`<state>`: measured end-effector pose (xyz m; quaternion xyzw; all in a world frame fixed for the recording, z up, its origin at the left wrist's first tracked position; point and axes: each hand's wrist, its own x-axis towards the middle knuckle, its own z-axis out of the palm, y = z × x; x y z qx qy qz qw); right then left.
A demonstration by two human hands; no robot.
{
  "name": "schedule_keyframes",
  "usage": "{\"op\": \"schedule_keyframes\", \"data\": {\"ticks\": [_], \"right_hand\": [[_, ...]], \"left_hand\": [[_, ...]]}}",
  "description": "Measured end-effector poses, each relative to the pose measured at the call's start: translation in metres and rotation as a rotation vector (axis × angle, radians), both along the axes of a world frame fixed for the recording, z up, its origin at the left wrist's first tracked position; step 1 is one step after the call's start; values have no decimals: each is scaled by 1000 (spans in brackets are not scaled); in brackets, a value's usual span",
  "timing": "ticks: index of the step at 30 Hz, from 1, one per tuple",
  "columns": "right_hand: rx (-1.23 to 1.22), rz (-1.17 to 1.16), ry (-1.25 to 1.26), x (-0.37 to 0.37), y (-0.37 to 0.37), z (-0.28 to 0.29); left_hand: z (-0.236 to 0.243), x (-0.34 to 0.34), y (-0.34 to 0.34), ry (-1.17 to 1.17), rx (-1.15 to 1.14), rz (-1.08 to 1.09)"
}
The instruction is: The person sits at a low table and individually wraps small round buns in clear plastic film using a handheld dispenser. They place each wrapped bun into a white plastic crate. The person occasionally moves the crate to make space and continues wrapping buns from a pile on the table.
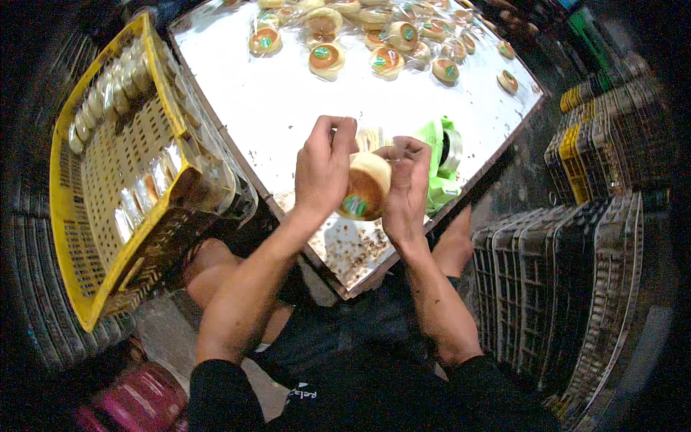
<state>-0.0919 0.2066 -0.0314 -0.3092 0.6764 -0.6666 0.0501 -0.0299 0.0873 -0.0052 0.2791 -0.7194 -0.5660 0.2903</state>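
Between my two hands, above the near end of the white table (266,101), is a round flat bun (366,189) with a browned face and a green label, apparently in a clear plastic bag. My left hand (324,169) is closed at the bun's left side, its fingers curled near the top. On the other side my right hand (407,183) pinches at the upper edge, where the bag's opening seems to be; its fingertips are slightly blurred. A bright green tape dispenser (440,162) stands just right of my right hand. Behind my hands, something pale is partly hidden.
Several bagged buns (327,59) lie heaped across the table's far side. At left, a tilted yellow crate (66,216) holds rows of packed buns (147,191). Stacked grey crates (554,288) stand at right, with more crates (586,144) beyond. A pink object (137,399) is low at left.
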Motion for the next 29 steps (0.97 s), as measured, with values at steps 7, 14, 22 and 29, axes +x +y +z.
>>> {"op": "schedule_keyframes", "data": {"ticks": [7,14,22,29], "right_hand": [[-166,-140,30,8,38,22],[-438,10,-366,30,37,42],[-143,-148,-137,18,34,32],[331,-206,522,43,16,5]], "left_hand": [[-2,33,34,356,-101,20],[1,28,26,-49,138,-265],[3,25,48,-17,163,-325],[3,30,41,191,466,-165]]}}
